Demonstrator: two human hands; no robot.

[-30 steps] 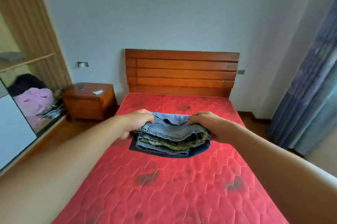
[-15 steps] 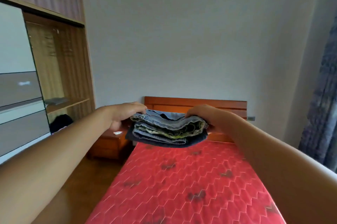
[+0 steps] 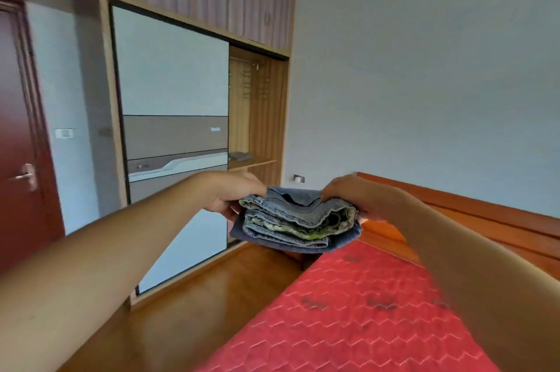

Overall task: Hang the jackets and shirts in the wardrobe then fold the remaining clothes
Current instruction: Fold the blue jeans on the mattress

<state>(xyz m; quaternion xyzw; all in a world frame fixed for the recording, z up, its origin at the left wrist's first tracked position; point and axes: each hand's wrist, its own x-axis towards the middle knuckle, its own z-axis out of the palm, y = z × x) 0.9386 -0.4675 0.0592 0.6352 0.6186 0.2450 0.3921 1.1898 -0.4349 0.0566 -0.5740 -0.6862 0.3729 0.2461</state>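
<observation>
A red quilted mattress (image 3: 363,311) with hexagon stitching lies nearest. Above its edge, the left hand (image 3: 233,196) and right hand (image 3: 348,196) clamp a folded stack (image 3: 297,220) of faded denim from either side, held in the air. Beyond stands the wood-grain wardrobe (image 3: 257,111), its pale sliding panel partly open.

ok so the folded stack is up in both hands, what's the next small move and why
Probably carry the stack of folded clothes toward the shelf in the open wardrobe. The left hand and right hand grip its two ends, it hangs clear of the bed, and the shelf lies straight ahead.
</observation>
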